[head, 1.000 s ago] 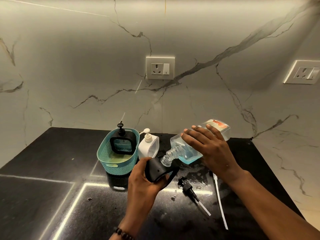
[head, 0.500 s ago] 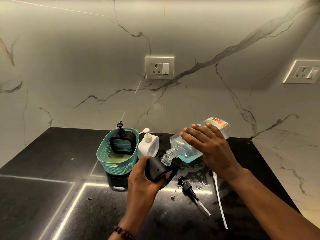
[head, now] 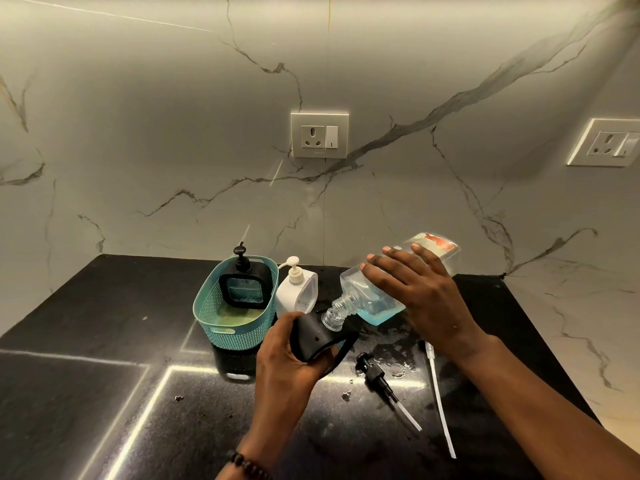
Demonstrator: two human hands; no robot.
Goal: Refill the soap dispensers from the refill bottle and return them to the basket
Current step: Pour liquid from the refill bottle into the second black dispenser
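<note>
My right hand (head: 419, 299) grips a clear refill bottle (head: 367, 303) holding blue liquid, tilted neck-down to the left. Its threaded neck sits at the mouth of a black dispenser (head: 313, 336), which my left hand (head: 287, 362) holds tilted above the black counter. A second black dispenser (head: 244, 284) with its pump on stands in the teal basket (head: 225, 327). A white pump dispenser (head: 298, 294) stands just right of the basket. A loose black pump (head: 375, 375) with its tube lies on the counter below the bottle.
A long white tube (head: 438, 403) lies on the counter to the right of the black pump, with wet spots around it. The marble wall behind carries one socket (head: 319, 135) at centre and another (head: 609, 143) at the right. The counter's right edge runs diagonally.
The refill bottle has tipped slightly further and my right hand has shifted a little; the liquid has settled toward the neck. My left hand and the black dispenser have barely moved.
</note>
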